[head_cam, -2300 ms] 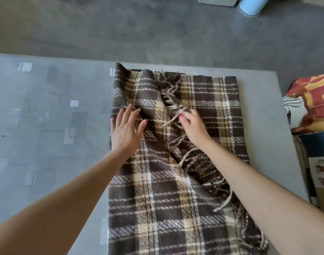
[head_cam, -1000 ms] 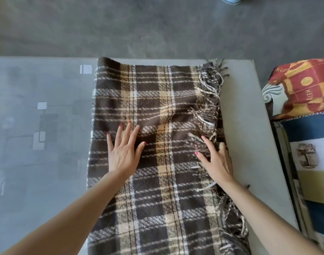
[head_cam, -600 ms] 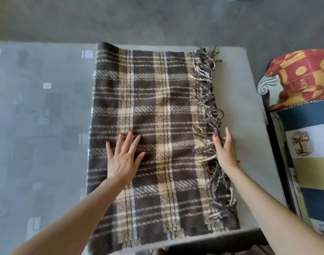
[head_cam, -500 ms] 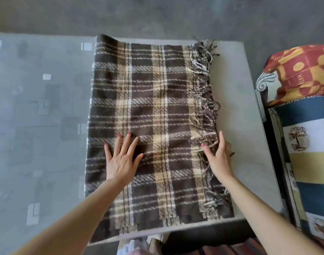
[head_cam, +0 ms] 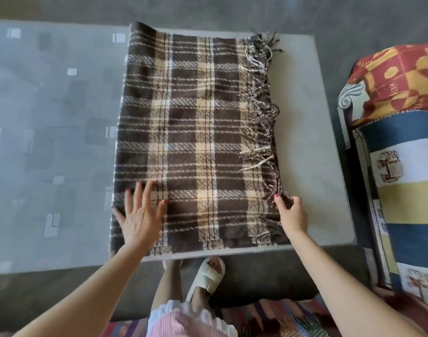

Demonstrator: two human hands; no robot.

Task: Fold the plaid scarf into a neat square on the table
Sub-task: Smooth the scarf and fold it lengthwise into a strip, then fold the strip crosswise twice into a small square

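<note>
A grey table on grey floor bears the plaid scarf. Left hand is spread flat, shifted nearer; right hand now pinches fringe.

scarf: brown/cream plaid, I see it lying flat on table, long rectangle.
fringe: tangled along edge by my right hand.
near-left corner: under my flat left hand.

Brown-and-cream plaid scarf on grey table; pink fingernails.
</note>
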